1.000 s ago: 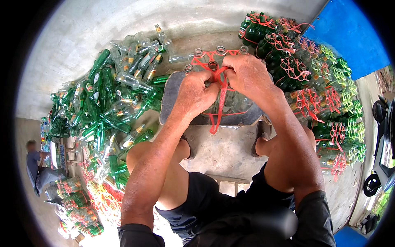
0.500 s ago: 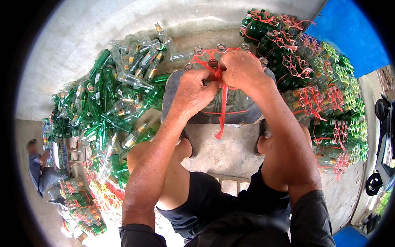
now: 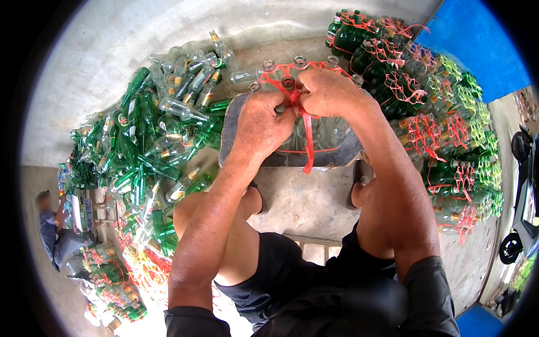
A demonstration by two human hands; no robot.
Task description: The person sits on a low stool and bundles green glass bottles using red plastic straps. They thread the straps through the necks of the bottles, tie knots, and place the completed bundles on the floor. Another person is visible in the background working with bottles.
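In front of me a bundle of clear glass bottles stands upright on a dark, round-cornered board. Red plastic strapping runs around the bottles and between their necks, with a knot or twist at the near middle and a loose tail hanging down. My left hand is closed on the strap just left of that twist. On its right, my right hand pinches the same strap, knuckles up over the bottle tops. The fingertips of both hands are partly hidden.
A big heap of loose green and clear bottles lies to my left, against the wall. Strapped bottle bundles stand in rows at right. Loose red strapping piles up at lower left. A person sits far left; a motorbike stands far right.
Both hands stay at the twist and have shifted slightly, the right hand turning a little. The strap's loose tail has risen and swung a bit to the right.
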